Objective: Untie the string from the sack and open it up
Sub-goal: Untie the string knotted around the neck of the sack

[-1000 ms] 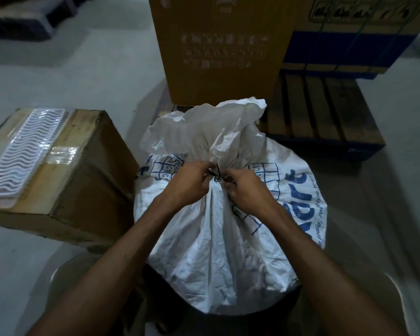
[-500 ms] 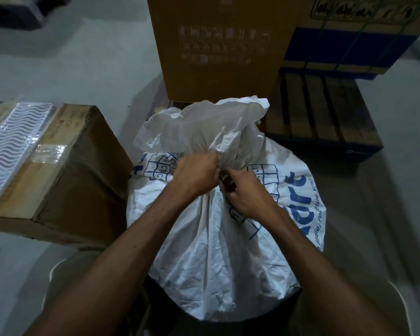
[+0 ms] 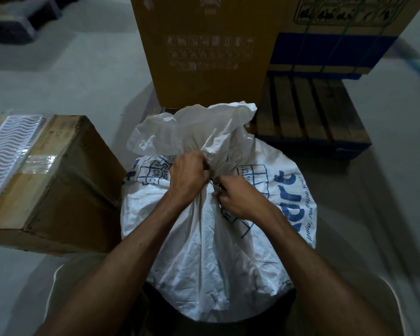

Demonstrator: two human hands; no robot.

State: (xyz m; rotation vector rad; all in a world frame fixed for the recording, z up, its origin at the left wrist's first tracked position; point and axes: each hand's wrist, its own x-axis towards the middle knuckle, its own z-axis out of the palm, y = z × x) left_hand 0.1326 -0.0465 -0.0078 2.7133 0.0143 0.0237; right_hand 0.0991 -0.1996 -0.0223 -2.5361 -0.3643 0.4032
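Since the earlier frame, the left hand (image 3: pixel 188 177) was found shifted up against the sack's gathered neck, while the right hand (image 3: pixel 240 198) was found just beside it as before. Left fingers were seen clenched around the neck; right fingers were seen pinching at the tie, though the string (image 3: pixel 214 187) itself was barely discernible. For a clean release, it was judged that the neck should be held steady and the knot's loose end worked free rather than tugged tight. The sack (image 3: pixel 204 251), white with blue print, was noted upright on the floor, full, its crumpled mouth flared above the tie.
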